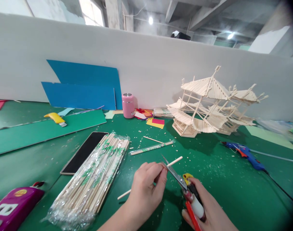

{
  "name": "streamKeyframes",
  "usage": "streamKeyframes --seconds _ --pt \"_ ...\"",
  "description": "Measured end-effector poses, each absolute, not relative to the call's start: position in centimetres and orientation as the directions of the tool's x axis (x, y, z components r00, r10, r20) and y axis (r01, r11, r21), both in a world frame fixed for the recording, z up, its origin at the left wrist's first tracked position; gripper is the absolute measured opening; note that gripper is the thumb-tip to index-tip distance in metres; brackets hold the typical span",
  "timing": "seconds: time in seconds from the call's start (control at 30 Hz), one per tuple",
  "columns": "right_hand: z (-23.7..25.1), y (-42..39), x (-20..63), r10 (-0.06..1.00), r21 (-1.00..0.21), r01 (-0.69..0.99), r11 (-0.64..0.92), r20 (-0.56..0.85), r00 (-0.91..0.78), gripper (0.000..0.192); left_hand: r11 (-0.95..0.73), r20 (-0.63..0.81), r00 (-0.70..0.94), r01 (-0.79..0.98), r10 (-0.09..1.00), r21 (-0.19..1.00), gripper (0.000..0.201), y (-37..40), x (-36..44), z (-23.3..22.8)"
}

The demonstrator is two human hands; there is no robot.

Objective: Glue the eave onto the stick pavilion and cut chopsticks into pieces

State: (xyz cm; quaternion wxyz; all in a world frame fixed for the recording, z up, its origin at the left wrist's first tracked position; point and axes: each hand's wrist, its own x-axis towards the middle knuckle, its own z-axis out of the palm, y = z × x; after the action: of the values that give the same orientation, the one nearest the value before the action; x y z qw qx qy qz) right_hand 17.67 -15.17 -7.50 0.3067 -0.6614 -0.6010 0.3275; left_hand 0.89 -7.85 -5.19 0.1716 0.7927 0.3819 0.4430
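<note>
My left hand [147, 183] pinches a thin wooden chopstick [175, 161], whose light end points up to the right. Its other end comes out below my wrist on the left. In my right hand [206, 205] is a pair of scissors [177, 177] with metal blades and red, white, black and yellow parts at the handles. The blades meet the chopstick just right of my left fingertips; how far they are apart I cannot tell. Beyond my hands lie a wrapped pair of chopsticks [152, 147] and a loose thin stick [153, 139].
A plastic pack of chopsticks [95, 173] overlaps a black phone [80, 154] on the left. The stick-built pavilion model [204, 106] stands back right, near a blue glue gun [247, 155]. Also around are a pink flask [128, 106], yellow cutter [55, 118] and purple power strip [18, 205].
</note>
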Motion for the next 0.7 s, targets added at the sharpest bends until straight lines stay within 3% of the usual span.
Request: streamKeyframes --seconds 0.27,0.4,0.53,0.7 --pt "-7.79 -15.18 17.65 0.994 -0.799 0.592 -0.111 -0.088 0.067 0.054 -0.63 0.547 0.313 0.423 0.776 0.652 0.026 -7.99 0.86 -5.11" --pt "-7.74 -15.25 17.55 0.994 -0.798 0.592 -0.113 -0.094 0.063 0.052 -0.687 0.583 0.368 0.449 0.724 0.571 0.025 -7.66 0.65 -4.91" --pt "-7.7 -15.05 17.62 0.994 -0.803 0.588 -0.092 -0.107 0.011 0.038 -0.747 0.604 0.443 0.459 0.662 0.482 0.023 -7.47 0.44 -4.82" --pt "-8.39 -15.0 17.72 0.995 -0.821 0.567 -0.062 -0.093 -0.027 0.039 -0.756 0.657 0.409 0.508 0.633 0.413 0.011 -7.64 0.43 -5.4"
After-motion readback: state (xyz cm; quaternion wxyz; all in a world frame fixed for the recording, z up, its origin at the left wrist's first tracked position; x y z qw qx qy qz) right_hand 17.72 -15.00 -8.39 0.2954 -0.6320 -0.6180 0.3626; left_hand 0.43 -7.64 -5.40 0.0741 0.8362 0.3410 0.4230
